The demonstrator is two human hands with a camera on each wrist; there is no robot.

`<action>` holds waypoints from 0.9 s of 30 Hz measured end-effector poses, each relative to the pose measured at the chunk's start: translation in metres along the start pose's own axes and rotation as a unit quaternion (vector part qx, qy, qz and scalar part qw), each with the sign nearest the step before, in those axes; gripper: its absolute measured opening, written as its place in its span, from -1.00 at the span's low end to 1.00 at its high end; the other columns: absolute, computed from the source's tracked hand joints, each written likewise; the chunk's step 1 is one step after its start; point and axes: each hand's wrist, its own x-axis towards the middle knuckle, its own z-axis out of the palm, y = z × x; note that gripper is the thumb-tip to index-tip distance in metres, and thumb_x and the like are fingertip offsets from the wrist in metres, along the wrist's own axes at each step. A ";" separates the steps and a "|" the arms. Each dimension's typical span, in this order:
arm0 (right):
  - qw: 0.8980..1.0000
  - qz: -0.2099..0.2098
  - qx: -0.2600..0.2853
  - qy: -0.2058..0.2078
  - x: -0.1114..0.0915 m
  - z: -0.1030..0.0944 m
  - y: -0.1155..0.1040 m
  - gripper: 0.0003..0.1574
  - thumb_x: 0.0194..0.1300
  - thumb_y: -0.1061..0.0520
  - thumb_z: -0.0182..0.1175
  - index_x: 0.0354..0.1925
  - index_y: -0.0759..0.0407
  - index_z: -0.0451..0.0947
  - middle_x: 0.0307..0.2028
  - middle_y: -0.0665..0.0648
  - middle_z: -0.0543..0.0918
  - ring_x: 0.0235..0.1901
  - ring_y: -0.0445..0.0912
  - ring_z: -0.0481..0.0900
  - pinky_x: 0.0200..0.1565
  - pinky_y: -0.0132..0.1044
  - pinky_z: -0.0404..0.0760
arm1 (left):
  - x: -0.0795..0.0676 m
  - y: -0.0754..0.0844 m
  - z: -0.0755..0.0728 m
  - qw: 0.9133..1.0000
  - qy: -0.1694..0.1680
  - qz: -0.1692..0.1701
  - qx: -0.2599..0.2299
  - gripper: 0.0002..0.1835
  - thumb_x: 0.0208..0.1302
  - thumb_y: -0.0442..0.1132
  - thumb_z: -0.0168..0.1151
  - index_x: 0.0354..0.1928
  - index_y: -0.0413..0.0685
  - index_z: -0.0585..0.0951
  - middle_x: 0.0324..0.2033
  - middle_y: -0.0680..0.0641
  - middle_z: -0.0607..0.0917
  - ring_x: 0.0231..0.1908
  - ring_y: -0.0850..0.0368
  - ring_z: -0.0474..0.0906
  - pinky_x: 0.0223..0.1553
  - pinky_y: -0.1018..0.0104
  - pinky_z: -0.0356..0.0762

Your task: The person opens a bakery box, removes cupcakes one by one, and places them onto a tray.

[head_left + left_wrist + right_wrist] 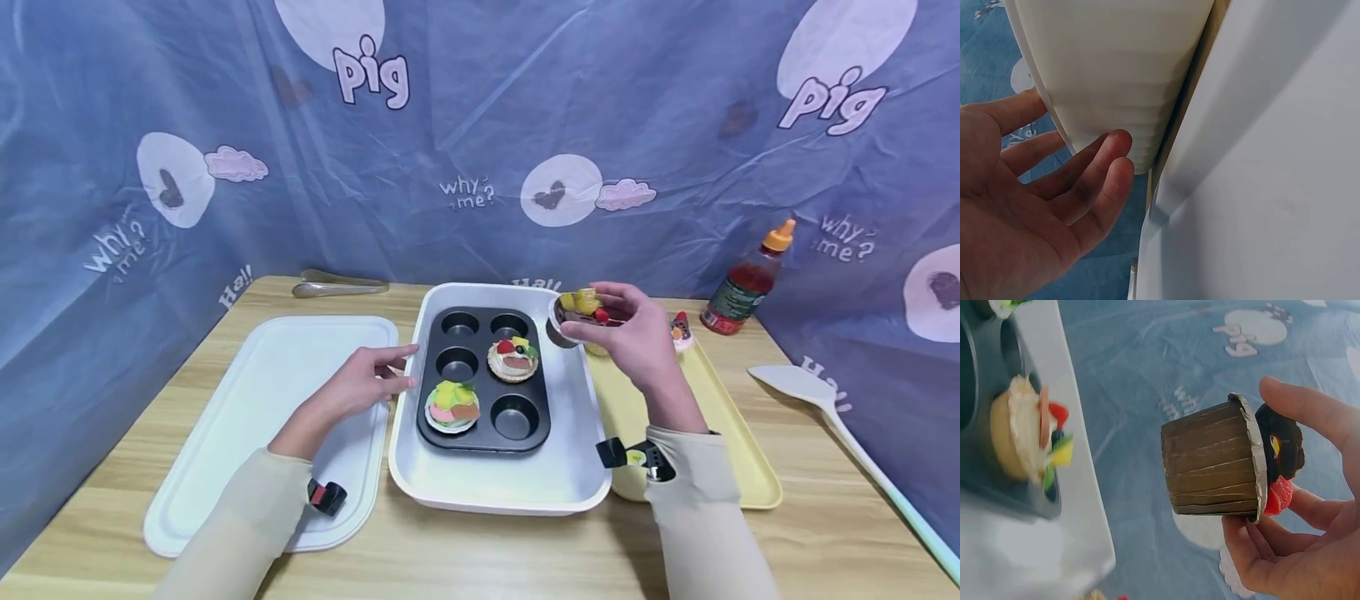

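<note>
My right hand (pixel 626 329) grips a toy cupcake (pixel 1213 464) near its top edge, thumb on one side and fingers on the other. It has a brown pleated paper cup, a dark top and yellow and red fruit pieces, and is above the right rim of a white bin (pixel 510 492). In that bin is a dark muffin tin (pixel 483 379). One cream-topped toy cupcake (pixel 513 360) sits in its middle right cup, another toy cupcake (pixel 452 408) in the front left cup. My left hand (pixel 367 379) has loosely bent fingers at the bin's left rim.
A white tray (pixel 262 400) lies to the left, with metal tongs (pixel 337 286) behind it. On the right is a yellow tray (pixel 720 433) with another small toy cake (pixel 681 333). Farther right are a red sauce bottle (pixel 744 287) and a long white spoon (pixel 825 408).
</note>
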 end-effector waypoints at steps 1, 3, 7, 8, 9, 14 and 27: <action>1.000 0.000 -0.003 0.009 0.000 -0.003 0.002 -0.06 0.03 -0.01 0.59 0.34 0.13 0.46 0.26 0.22 0.58 0.12 0.05 0.57 -0.08 -0.50 0.54 | 0.000 0.000 -0.001 1.000 0.000 0.001 0.003 -0.41 0.31 -0.30 0.35 0.38 -0.15 0.48 -0.01 -0.32 0.64 -0.29 0.09 0.57 -0.34 0.27 0.63; 1.000 0.001 -0.009 0.024 0.000 -0.008 0.006 -0.06 0.03 -0.01 0.59 0.33 0.14 0.47 0.25 0.23 0.59 0.09 0.02 0.56 -0.10 -0.53 0.53 | 0.001 0.000 -0.001 1.000 0.001 0.000 0.008 -0.40 0.31 -0.30 0.35 0.39 -0.15 0.48 0.00 -0.32 0.63 -0.28 0.09 0.57 -0.33 0.27 0.64; 0.999 0.005 -0.023 0.043 -0.002 -0.019 0.013 -0.05 0.03 -0.04 0.59 0.33 0.16 0.46 0.24 0.25 0.59 0.07 -0.02 0.56 -0.10 -0.57 0.51 | 0.002 -0.002 -0.001 1.000 0.001 -0.006 0.010 -0.40 0.31 -0.28 0.35 0.39 -0.13 0.47 0.00 -0.32 0.63 -0.27 0.08 0.56 -0.33 0.29 0.64; 0.999 0.006 -0.027 0.044 -0.002 -0.022 0.015 -0.05 0.03 -0.04 0.59 0.33 0.16 0.46 0.24 0.25 0.59 0.06 -0.03 0.57 -0.11 -0.57 0.51 | 0.002 -0.002 -0.001 1.000 0.000 -0.008 0.011 -0.40 0.31 -0.28 0.35 0.39 -0.13 0.47 0.00 -0.32 0.62 -0.27 0.08 0.56 -0.33 0.30 0.64; 0.998 0.008 -0.032 0.045 -0.003 -0.025 0.017 -0.04 0.03 -0.05 0.59 0.34 0.17 0.46 0.24 0.26 0.59 0.06 -0.04 0.57 -0.12 -0.58 0.51 | 0.002 -0.002 -0.001 1.000 -0.001 -0.009 0.011 -0.39 0.31 -0.28 0.35 0.39 -0.13 0.47 0.00 -0.32 0.62 -0.27 0.08 0.56 -0.33 0.31 0.64; 0.997 0.016 -0.058 0.043 -0.007 -0.038 0.029 -0.01 0.04 -0.11 0.58 0.34 0.19 0.45 0.25 0.27 0.59 0.08 -0.01 0.59 -0.19 -0.63 0.52 | 0.002 -0.001 -0.001 1.000 -0.002 -0.004 0.015 -0.40 0.31 -0.28 0.35 0.39 -0.15 0.47 0.01 -0.33 0.63 -0.26 0.08 0.57 -0.33 0.30 0.64; 0.996 0.028 -0.087 0.003 -0.004 -0.044 0.059 -0.03 0.01 -0.01 0.60 0.29 0.32 0.44 0.18 0.37 0.61 0.15 0.18 0.60 -0.19 -0.63 0.48 | 0.002 0.000 0.002 1.000 -0.005 -0.002 -0.005 -0.39 0.31 -0.29 0.35 0.39 -0.19 0.46 0.00 -0.35 0.65 -0.33 0.11 0.55 -0.38 0.28 0.64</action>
